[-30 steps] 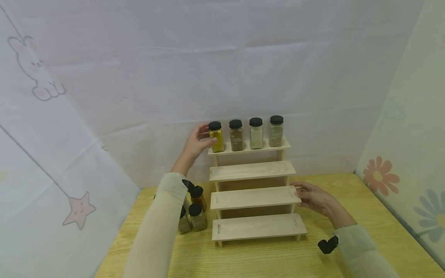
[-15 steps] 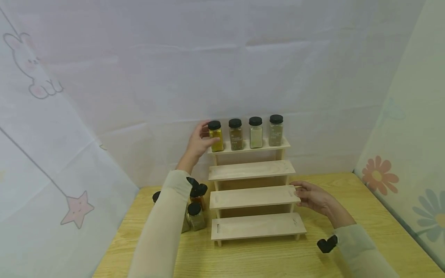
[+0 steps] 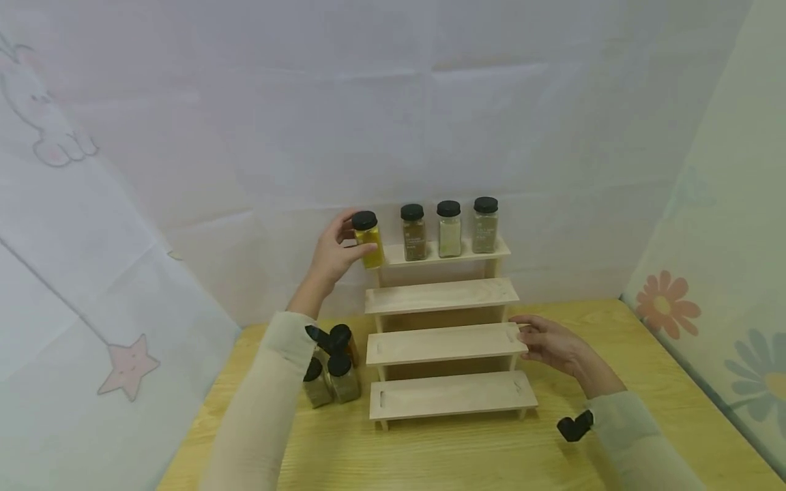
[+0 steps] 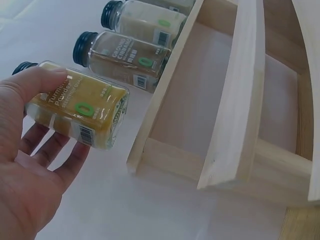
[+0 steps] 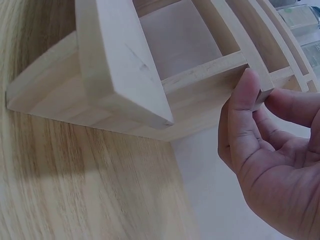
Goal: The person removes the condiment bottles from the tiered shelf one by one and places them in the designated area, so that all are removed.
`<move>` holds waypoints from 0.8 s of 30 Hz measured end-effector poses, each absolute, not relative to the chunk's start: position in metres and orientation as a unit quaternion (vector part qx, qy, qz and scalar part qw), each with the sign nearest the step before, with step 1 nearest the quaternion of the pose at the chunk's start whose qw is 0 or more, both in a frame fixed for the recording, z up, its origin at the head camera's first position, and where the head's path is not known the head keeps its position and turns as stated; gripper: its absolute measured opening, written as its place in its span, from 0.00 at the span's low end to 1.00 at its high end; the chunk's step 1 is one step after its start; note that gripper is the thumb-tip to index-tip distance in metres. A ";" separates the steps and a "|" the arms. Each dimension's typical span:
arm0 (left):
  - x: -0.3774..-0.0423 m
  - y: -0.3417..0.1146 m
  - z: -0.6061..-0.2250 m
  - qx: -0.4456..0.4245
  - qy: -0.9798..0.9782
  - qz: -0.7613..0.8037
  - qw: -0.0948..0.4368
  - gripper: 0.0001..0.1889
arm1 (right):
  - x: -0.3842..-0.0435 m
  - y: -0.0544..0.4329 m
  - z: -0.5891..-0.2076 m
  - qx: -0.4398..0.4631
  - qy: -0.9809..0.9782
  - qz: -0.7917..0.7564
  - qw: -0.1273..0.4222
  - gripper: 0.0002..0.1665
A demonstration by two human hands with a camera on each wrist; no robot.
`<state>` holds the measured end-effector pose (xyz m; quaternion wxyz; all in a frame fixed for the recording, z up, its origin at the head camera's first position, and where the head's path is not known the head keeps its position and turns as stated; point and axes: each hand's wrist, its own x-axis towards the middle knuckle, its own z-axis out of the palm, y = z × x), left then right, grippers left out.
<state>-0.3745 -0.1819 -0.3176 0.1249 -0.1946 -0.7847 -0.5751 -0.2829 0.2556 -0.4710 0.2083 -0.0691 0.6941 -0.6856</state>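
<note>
My left hand [image 3: 331, 256] grips a turmeric powder jar [image 4: 82, 105] with a black lid, thumb on one side and fingers on the other. The jar tilts slightly at the left end of the top tier, and the left wrist view shows it apart from the wooden tiered rack [image 3: 439, 343]. With thumb and fingers, my right hand [image 3: 555, 349] pinches the right end of the second tier from the bottom [image 5: 255, 70]. A ground cinnamon jar [image 3: 414, 240], a pale-filled jar [image 3: 450, 237] and a greyish-brown jar [image 3: 485, 232] stand upright on the top tier.
Several black-lidded spice jars [image 3: 344, 385] stand on the wooden table [image 3: 442, 460] left of the rack, partly hidden by my left sleeve. A pale cloth backdrop [image 3: 344, 136] hangs close behind the rack, and printed cloth walls flank the table.
My left hand has moved left with the turmeric jar, which stood upright on the top tier and now tilts off its left end. The right hand keeps its hold on the rack.
</note>
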 end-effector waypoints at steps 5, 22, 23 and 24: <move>-0.356 -0.198 -0.318 -0.202 -0.794 -0.561 0.118 0.37 | -0.282 0.254 -0.467 -0.074 0.698 -0.682 0.206 0.37; -0.285 -0.263 -0.348 -0.189 -0.824 -0.525 0.099 0.37 | -0.280 0.252 -0.467 -0.075 0.709 -0.671 0.205 0.37; -0.282 -0.268 -0.350 -0.188 -0.824 -0.526 0.096 0.37 | -0.280 0.251 -0.467 -0.076 0.709 -0.671 0.204 0.37; -0.282 -0.274 -0.355 -0.187 -0.824 -0.527 0.094 0.37 | -0.280 0.251 -0.467 -0.076 0.710 -0.670 0.203 0.37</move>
